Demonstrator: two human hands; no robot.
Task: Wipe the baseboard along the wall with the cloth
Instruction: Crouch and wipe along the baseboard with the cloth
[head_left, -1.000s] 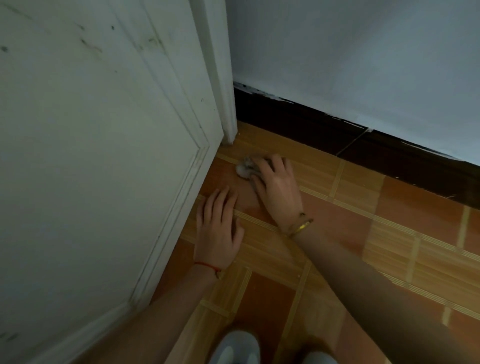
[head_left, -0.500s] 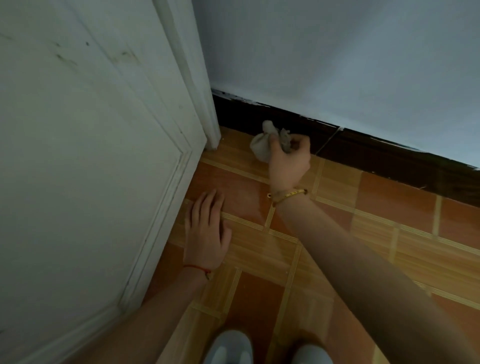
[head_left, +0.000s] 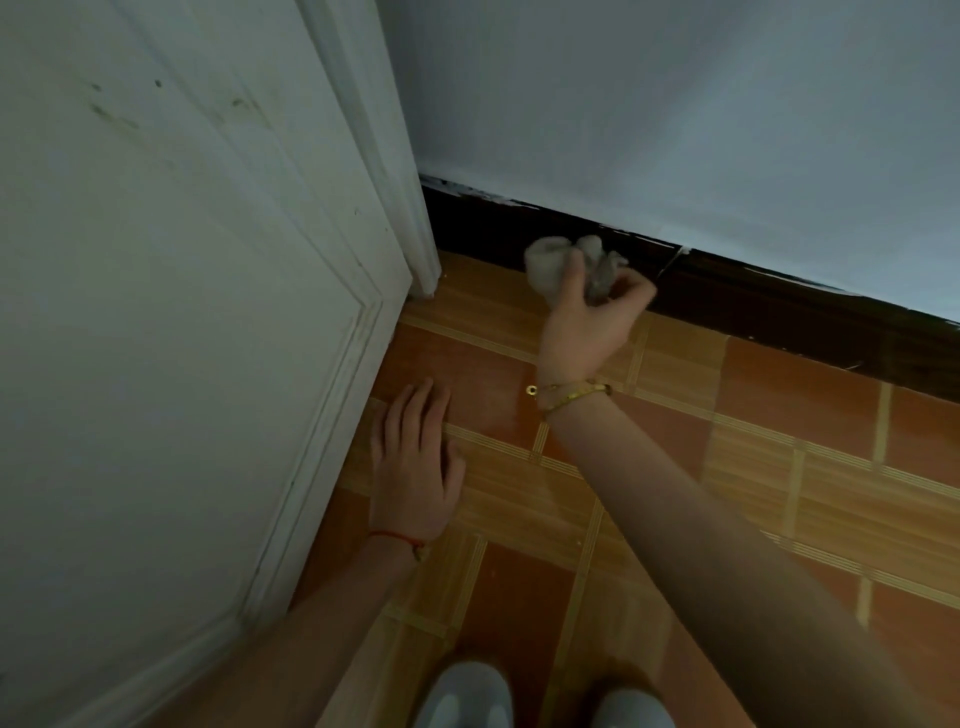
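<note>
R hand (head_left: 589, 317) grips the bunched grey cloth (head_left: 550, 265), fingers (head_left: 631, 288) curled round it, holding it up vs. the dark baseboard (head_left: 779, 306) at the foot of the pale wall (head_left: 675, 104), just right of the corner. L hand (head_left: 415, 457) lies flat on the floor (head_left: 779, 467), fingers straight and released, palm down, right beside the white door (head_left: 182, 312). Door stands open at an angle and crowds the left side; its frame (head_left: 395, 182) meets the baseboard end. Gold bracelet (head_left: 571, 392) on R wrist, red string (head_left: 397, 538) on L wrist. Floor is orange/tan tile w/ striped bands. Two pale shoes (head_left: 462, 696) at bottom edge.
</note>
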